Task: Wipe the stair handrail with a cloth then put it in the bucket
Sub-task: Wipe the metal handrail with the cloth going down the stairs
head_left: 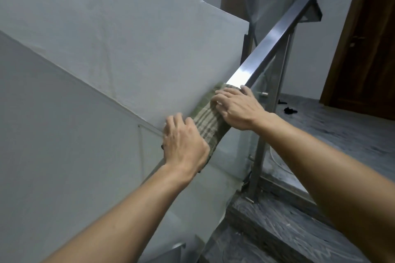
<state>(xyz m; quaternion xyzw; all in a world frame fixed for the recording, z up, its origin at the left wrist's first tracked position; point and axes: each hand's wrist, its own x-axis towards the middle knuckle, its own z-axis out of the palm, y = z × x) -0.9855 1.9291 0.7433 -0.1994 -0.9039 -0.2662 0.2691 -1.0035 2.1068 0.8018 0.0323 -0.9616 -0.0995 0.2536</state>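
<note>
A green striped cloth [206, 120] is draped over the sloping steel handrail [271, 42], which rises to the upper right. My left hand [184, 142] presses on the lower end of the cloth, palm down, fingers curled over the rail's far side. On the cloth's upper end lies my right hand [237, 108], fingers spread, thumb hooked on the rail's near edge. Under the cloth and hands the rail is hidden. No bucket is in view.
A glass panel [239, 141] hangs below the rail, held by a steel post [259, 162]. Grey stone steps [277, 228] and a landing lie to the right. A white wall [106, 49] stands close on the left. A brown door [367, 49] is at the far right.
</note>
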